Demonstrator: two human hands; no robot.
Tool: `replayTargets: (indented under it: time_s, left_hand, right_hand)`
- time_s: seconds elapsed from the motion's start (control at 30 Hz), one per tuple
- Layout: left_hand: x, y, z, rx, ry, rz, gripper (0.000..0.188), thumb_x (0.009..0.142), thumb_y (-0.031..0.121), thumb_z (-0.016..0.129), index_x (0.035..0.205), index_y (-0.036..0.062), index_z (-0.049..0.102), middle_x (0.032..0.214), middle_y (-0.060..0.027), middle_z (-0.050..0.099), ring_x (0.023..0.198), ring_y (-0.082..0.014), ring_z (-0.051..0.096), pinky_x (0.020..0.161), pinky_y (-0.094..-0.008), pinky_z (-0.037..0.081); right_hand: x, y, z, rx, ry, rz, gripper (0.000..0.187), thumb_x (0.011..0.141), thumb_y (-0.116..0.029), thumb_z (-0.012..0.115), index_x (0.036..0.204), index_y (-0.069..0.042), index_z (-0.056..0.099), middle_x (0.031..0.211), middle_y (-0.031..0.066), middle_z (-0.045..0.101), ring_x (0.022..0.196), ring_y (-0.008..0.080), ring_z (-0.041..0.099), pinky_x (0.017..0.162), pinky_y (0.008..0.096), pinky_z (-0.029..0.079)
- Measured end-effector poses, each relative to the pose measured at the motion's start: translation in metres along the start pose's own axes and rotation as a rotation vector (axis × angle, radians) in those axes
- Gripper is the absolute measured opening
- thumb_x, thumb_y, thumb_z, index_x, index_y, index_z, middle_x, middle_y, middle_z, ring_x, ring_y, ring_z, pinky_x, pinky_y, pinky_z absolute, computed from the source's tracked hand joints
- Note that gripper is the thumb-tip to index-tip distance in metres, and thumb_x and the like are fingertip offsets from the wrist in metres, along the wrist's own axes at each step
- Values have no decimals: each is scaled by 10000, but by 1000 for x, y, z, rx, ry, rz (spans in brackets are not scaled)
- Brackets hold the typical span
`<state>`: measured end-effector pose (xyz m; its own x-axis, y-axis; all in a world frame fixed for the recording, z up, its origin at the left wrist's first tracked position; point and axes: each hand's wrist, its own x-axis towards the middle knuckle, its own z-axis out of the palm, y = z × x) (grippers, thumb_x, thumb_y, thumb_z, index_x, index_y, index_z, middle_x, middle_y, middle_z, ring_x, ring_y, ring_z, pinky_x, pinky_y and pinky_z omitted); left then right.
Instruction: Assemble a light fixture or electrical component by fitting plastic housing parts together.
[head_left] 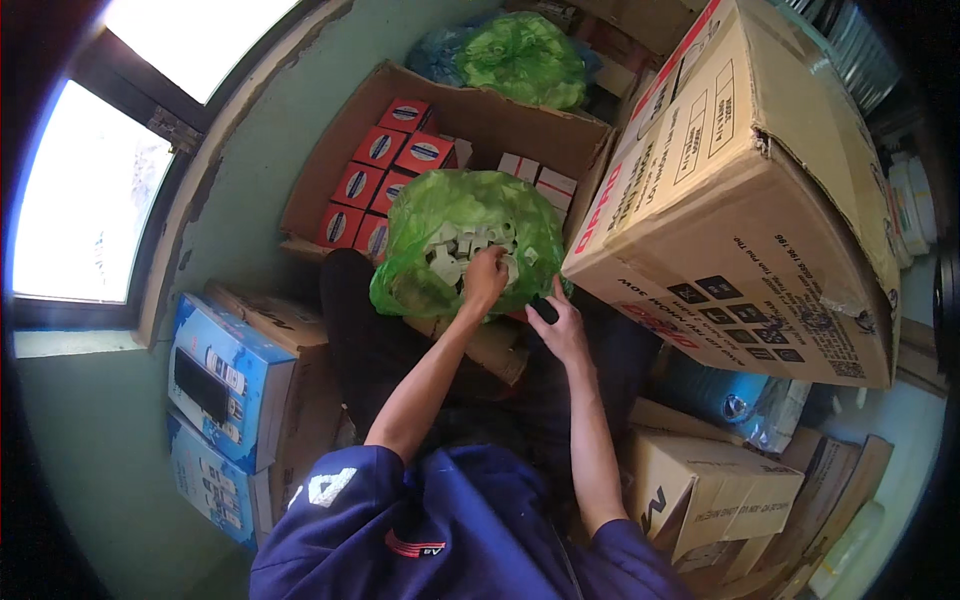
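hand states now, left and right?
Left hand: curled shut in the green plastic bag among small white parts; held item cannot be told.
Right hand: closed on a small black object.

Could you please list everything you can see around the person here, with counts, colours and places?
Green plastic bag: one, translucent green, centre, open, filled with small white parts.
Second green bag: one, green, top centre, on a blue bag behind the open carton.
Open carton: one, brown, upper centre, behind the bag.
Small red boxes: about eight showing, red with white, in rows in the open carton.
Large carton: one, brown with red and black print, right, tilted.
Blue boxes: two, blue, stacked at left under the window.
Small cartons: several, brown, lower right.
Dark small object: one, black, at the right grip; kind unclear.
Left hand: reaching into the green bag.
Right hand: beside the bag, on the dark object.
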<state>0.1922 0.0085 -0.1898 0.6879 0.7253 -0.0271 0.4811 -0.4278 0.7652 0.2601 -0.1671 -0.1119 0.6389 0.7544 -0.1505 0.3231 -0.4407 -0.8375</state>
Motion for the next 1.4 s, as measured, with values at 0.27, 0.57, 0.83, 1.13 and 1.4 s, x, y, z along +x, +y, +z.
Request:
replayTargets:
  time_s: [0.27,0.57,0.83,1.13,1.4]
  left_hand:
    - [22,2,40,347,-118,259,366,702,107,686,1060,44,641,1174,-136,566,1114,-363,525,874,-469,471]
    - [34,-5,58,855,-339,232,582,687,257,747,1215,80,577,1382,-169,401,1214,-308,446,938,-496,387]
    - [3,30,-19,534,-160,152,716,646,283,821,1257,64,517,1350,-262,353,1224,-391,411,892,-524,426]
    - [-48,45,-153,-523,31,-216,383,851,375,692,860,-1,618,671,-8,601,582,-65,519,526,-228,387]
    - [-72,48,-175,-1482,-116,-285,488,913,371,571,1259,34,507,1164,-102,576,1063,-208,560,902,-377,438]
  right_hand:
    - [2,12,3,-172,140,-3,434,796,-328,682,1002,54,669,1410,157,464,1108,348,586,923,392,473]
    - [1,10,10,-209,171,44,478,809,-378,649,1048,35,662,1378,155,502,1182,340,541,931,405,479]
    - [3,13,10,-204,171,58,447,812,-359,658,1045,23,661,1377,154,502,1134,345,570,923,389,478]
    - [-2,0,12,-140,237,-94,428,828,-319,667,1056,43,660,1366,228,488,1171,373,541,937,400,467]
    - [-17,-76,18,22,501,-259,298,829,-214,673,1019,15,655,1199,194,612,1094,321,604,903,396,476]
